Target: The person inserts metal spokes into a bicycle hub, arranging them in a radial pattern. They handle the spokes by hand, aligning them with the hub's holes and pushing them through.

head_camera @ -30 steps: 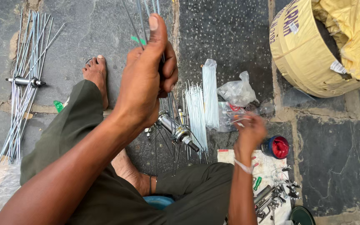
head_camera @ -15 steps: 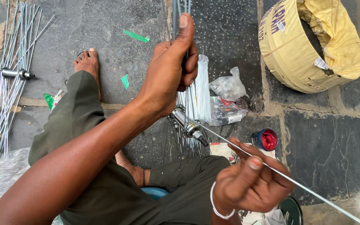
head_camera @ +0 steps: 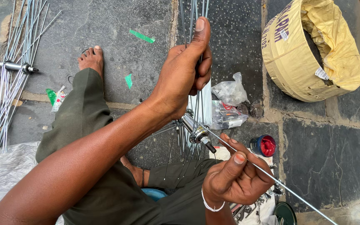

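The left hand (head_camera: 184, 73) is clenched around a bundle of upright spokes (head_camera: 194, 12) rising from a wheel hub (head_camera: 196, 133), thumb pressed along them toward the top of the view. The right hand (head_camera: 236, 177) pinches a single loose spoke (head_camera: 280, 183) between thumb and fingers; the spoke runs from beside the hub's flange diagonally down toward the lower right corner. The hub sits just above the person's folded legs, over a stone floor (head_camera: 334, 150). A second laced hub with spokes (head_camera: 13, 66) lies well apart at the upper left; clear plastic bags (head_camera: 230, 89), a small red-and-blue tin (head_camera: 265, 145) and a yellow wrapped coil (head_camera: 309, 46) lie to the right. Judgement: the step in hand appears to be feeding the spoke through a flange hole; it is best done with the bundle held steady and clear, and the spoke kept straight along its own line to avoid bending.
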